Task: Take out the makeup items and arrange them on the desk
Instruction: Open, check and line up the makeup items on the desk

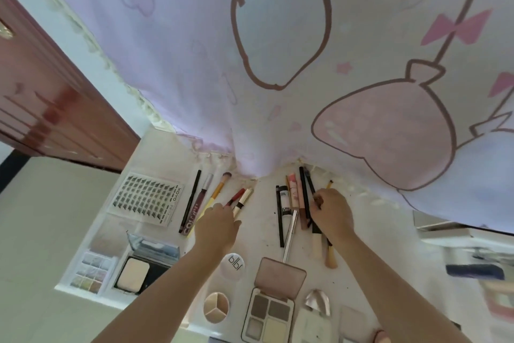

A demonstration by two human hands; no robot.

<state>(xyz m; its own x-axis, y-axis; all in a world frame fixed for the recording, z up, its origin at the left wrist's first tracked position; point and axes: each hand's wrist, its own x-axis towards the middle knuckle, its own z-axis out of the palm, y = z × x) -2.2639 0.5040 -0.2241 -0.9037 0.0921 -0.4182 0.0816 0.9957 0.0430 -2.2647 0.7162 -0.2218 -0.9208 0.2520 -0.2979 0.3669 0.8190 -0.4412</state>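
Makeup lies spread over a white desk [158,148]. My left hand [218,224] reaches to a red lipstick [237,195] and a cream tube [244,200], fingers curled on them. My right hand [332,212] grips a thin black pencil [309,182] in a bundle of pens and brushes [294,198]. Left of my hands lie a black liner [190,198], a dark lip gloss [200,199] and a yellow-handled brush [215,193]. Nearer me sit a lash sheet [147,198], an open powder compact [139,270], a round lid [233,266] and an eyeshadow palette [268,312].
A pink cartoon-print curtain [306,50] hangs over the desk's far edge. A brown wooden door [41,97] stands at the left. A small glitter palette [91,273] and a round three-part pan [216,308] lie near the front edge. Blurred objects sit at the right.
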